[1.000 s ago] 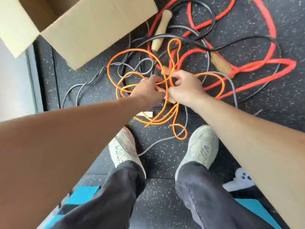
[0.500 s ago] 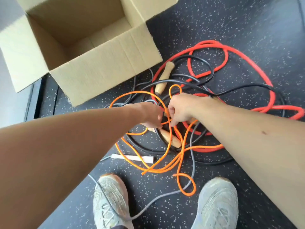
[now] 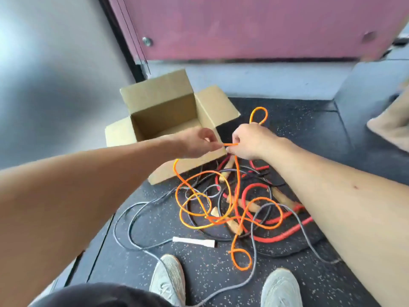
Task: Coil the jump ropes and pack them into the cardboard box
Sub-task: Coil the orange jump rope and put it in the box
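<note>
A wide-angle view from the person's head looks forward and steeply down at the nearby speckled floor (image 3: 203, 275). The left forearm (image 3: 77, 191) and right forearm (image 3: 343, 196) reach in from the lower corners toward mid-frame. Shoes (image 3: 169, 278) sit at the bottom edge, the cardboard box (image 3: 163, 103) lies just above centre, and a maroon panel (image 3: 243, 27) fills the top.
</note>
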Demonstrator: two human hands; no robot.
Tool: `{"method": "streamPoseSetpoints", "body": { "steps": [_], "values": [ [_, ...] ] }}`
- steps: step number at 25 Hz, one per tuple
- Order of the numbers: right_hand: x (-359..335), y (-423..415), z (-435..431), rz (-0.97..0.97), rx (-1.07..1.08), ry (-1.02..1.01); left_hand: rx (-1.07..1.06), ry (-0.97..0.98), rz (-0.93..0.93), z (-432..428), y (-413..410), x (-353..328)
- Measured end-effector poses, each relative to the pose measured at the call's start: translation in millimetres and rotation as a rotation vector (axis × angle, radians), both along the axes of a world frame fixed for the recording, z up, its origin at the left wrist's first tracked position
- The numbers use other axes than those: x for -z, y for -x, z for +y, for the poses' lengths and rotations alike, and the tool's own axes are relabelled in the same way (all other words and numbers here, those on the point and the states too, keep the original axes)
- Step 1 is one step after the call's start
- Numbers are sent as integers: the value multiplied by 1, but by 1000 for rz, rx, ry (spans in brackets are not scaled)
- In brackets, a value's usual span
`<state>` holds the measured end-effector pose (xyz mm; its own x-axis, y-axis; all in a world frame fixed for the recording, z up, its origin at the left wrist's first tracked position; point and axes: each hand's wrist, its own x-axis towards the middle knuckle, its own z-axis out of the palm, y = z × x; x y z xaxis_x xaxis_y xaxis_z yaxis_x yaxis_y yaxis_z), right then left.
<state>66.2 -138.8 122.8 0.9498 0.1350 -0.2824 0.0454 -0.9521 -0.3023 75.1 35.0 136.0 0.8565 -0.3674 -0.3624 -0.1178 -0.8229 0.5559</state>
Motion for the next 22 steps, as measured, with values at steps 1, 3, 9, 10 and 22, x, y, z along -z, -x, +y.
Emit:
{"method": "streamPoseSetpoints", "body": {
  "steps": [1, 3, 9, 10, 22],
  "values": [
    [-27, 10, -1, -93, 40, -34, -5, 5, -48, 3, 9, -34],
    [-78, 34, 0, -204, 68, -92, -7, 12, -149, 11, 33, -94],
    [-231, 116, 11, -481, 42, -175, -29, 203, -382, 27, 125, -235],
    [-250, 127, 13, -523, 39, -189, -38, 253, -408, 31, 137, -249],
    [-228, 128, -22, -635, 342, -333, -179, 620, -185, 45, 147, -155]
  ]
}}
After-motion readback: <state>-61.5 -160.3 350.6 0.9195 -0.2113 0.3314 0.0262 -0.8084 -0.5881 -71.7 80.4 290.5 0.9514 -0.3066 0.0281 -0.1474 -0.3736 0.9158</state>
